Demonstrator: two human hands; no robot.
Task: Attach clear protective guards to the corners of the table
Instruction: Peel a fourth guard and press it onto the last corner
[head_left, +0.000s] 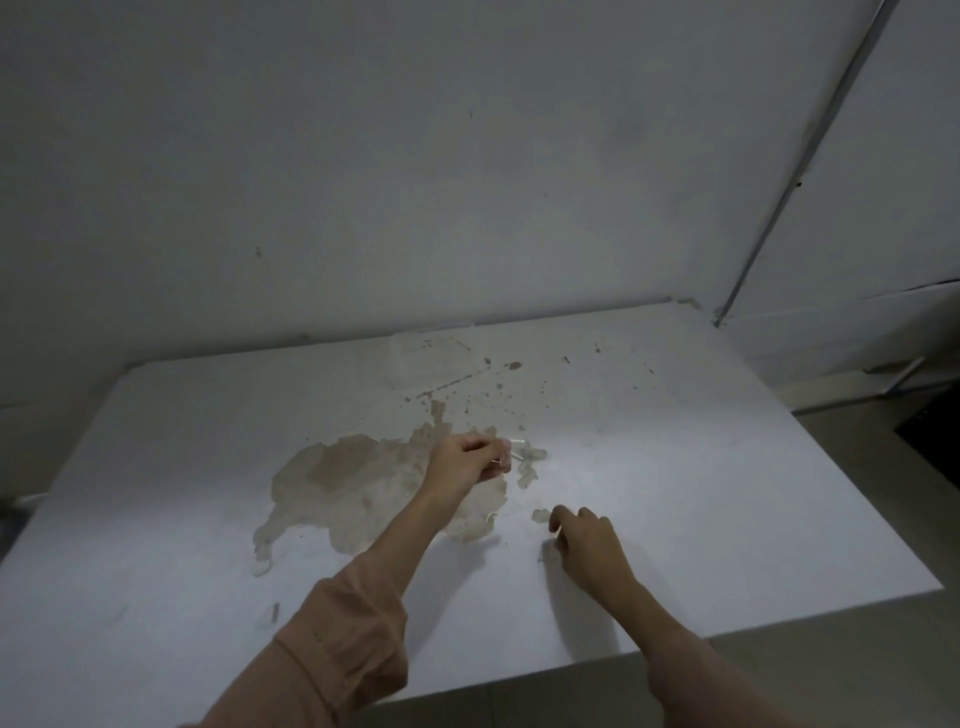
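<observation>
A white table (727, 493) with a large brown patch of peeled surface (353, 483) fills the lower view. My left hand (462, 462) is closed around a small clear corner guard (503, 457) above the middle of the table. Several more clear guards (530, 462) lie in a loose cluster just right of that hand. My right hand (587, 540) rests lower on the tabletop, its fingers curled down beside another clear guard (541, 515). I cannot tell whether it grips anything. Another clear piece (272, 613) lies near the front left.
A grey wall (415, 182) stands right behind the table. A clear plastic bag or sheet (436, 358) lies at the table's back edge. The table's front right corner (937, 587) and far right corner (685, 301) are in view, with floor (883, 452) beyond.
</observation>
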